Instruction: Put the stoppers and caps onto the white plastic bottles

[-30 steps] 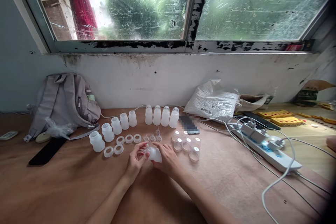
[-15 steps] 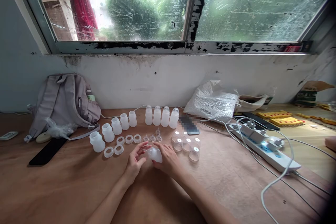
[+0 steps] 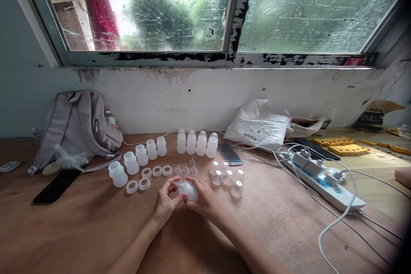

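Note:
A small milky baby bottle (image 3: 190,192) lies tilted between my hands, its narrower end towards the left. My left hand (image 3: 165,200) pinches that end, which looks like a clear teat, partly hidden by the fingers. Around the bottle's body, my right hand (image 3: 205,199) is closed. Just beyond my hands are several clear teats (image 3: 186,170). White collar rings (image 3: 132,192) sit to the left, in front of a slanting row of open bottles (image 3: 131,163). Clear domed caps (image 3: 236,191) are grouped to the right. Several capped bottles (image 3: 201,144) stand upright at the back.
A grey backpack (image 3: 77,124) leans at the back left, with a black phone (image 3: 56,187) before it. A silver padded bag (image 3: 258,124) rests by the wall. On the right lie a power strip (image 3: 334,195) with loose cables and yellow parts (image 3: 348,149).
The thumbs of both my hands have shifted on the bottle, the left one now reaching onto it. Both hands stay in nearly the same place, and the things on the table have not moved.

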Demonstrator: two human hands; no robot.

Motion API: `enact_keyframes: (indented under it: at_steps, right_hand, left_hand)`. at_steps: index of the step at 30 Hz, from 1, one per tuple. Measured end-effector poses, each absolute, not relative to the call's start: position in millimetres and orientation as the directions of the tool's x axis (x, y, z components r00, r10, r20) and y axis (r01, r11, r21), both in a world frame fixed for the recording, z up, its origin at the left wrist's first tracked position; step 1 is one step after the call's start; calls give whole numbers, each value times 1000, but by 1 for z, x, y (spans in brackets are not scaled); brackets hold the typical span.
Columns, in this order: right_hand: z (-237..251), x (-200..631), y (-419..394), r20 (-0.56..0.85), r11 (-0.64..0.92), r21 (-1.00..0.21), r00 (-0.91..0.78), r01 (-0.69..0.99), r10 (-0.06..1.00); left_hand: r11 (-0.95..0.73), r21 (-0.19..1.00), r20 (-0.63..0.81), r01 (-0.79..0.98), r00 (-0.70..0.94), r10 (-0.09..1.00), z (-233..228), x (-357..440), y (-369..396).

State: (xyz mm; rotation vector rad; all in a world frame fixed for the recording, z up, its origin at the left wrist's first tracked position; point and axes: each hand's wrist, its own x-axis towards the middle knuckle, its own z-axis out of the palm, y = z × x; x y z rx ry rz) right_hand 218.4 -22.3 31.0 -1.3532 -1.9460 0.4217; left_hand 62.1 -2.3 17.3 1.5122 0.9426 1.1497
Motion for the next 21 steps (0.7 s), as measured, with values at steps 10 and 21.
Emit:
enact_keyframes:
  at_steps: [10,21]
  right_hand:
    - [50,217,-29,5,70,-983,-355,170,935]
    - [29,203,-30,-100,-52,-988,-354,143,930]
  left_hand:
    - [-116,966,177,-233,263,948,31,60,-10]
    - [78,963,-2,-257,283,959,29,63,-12]
